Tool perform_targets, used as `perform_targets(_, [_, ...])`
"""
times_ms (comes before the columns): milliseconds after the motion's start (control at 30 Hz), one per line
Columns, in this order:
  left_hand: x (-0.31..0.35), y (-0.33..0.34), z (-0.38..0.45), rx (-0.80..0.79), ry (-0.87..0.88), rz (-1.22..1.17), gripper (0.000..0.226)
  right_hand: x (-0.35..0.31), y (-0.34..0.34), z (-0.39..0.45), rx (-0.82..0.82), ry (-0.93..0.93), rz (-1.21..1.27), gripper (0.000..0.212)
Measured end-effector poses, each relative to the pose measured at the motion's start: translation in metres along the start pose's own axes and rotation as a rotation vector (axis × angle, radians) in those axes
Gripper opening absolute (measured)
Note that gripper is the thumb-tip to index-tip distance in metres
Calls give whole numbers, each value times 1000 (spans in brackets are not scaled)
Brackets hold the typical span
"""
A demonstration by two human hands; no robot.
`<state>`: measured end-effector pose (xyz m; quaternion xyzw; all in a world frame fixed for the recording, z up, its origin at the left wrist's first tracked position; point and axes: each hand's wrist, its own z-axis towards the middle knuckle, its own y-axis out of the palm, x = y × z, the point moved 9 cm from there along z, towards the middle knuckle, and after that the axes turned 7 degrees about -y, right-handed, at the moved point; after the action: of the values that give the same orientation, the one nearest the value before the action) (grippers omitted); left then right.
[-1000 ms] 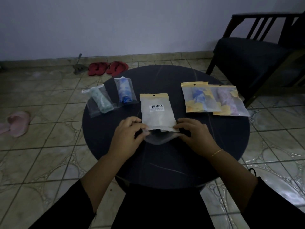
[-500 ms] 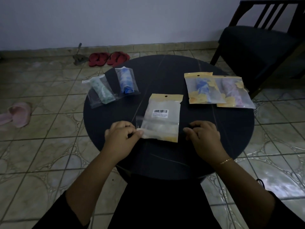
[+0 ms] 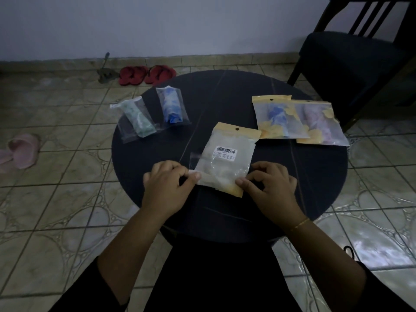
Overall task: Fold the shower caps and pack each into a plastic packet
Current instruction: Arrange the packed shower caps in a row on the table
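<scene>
A frosted packet with a yellow header and barcode label (image 3: 227, 158) lies face down, tilted, on the round dark table (image 3: 315, 172). A clear plastic flap (image 3: 195, 156) sticks out at its left side. My left hand (image 3: 168, 188) pinches the packet's lower left corner between thumb and fingers. My right hand (image 3: 272, 188) pinches the lower right corner. Two clear packets lie at the far left, one with a green cap (image 3: 138, 119), one with a blue cap (image 3: 172, 108). Two yellow-printed packets hold a blue cap (image 3: 278, 117) and a pink cap (image 3: 317, 124) at the far right.
A black chair (image 3: 351, 55) stands behind the table at the right. Red slippers (image 3: 146, 74) lie by the wall, and a pink slipper (image 3: 22, 152) lies on the tiled floor at the left. A dark tool (image 3: 105, 72) rests near the skirting.
The packet has shifted right and turned askew. My right hand, off the packet half a second ago, now pinches its lower right corner. The clear flap moved from the near edge to the left side.
</scene>
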<state>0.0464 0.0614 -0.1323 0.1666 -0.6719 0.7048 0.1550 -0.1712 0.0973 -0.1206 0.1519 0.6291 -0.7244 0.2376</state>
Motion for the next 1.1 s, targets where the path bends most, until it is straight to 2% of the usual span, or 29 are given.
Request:
perform_targets(167, [0,3,0,11,-35,41,40,6,8,3,-43,46,-77,26])
perform_targets(333, [4,4,-3,34,-92,51,36,5,8,3,-9,83,-98,24])
perform_targets(433, [4,0,-7,92,-94,18,30,-4,5,2,70,86,-95,15])
perform_targets(467, [5,-2,-8,116,-80,-15,33,-9,3,2,99,69,-93,16])
perform_targets(567, [21,-3,-15,180,111,11,36,-29,13,1,112,-74,-211,40])
perform_targets(633, [23,-2,-16,206,150,45,31,-32,17,1,109,-81,-252,37])
perform_targets(733, [9,-4,-14,209,-5,32,35,-23,18,2,79,-9,-246,31])
perform_targets(833, [-1,0,-9,129,-175,45,45,-20,21,6,25,-9,-193,35])
perform_targets(900, [3,-2,-5,126,-197,-48,38,-18,22,10,-4,-2,-166,36])
perform_targets(933, [6,-5,-3,131,-214,-173,31,-17,22,14,-18,4,-154,36])
perform_targets(1000, [17,-7,0,99,-246,-569,27,-16,20,22,-39,13,-118,36])
perform_targets(1033, [28,-6,0,61,-225,-747,33,-15,20,27,-54,13,-98,37])
perform_targets(1100, [61,-9,3,34,-50,-834,51,-14,19,38,-114,7,-59,38])
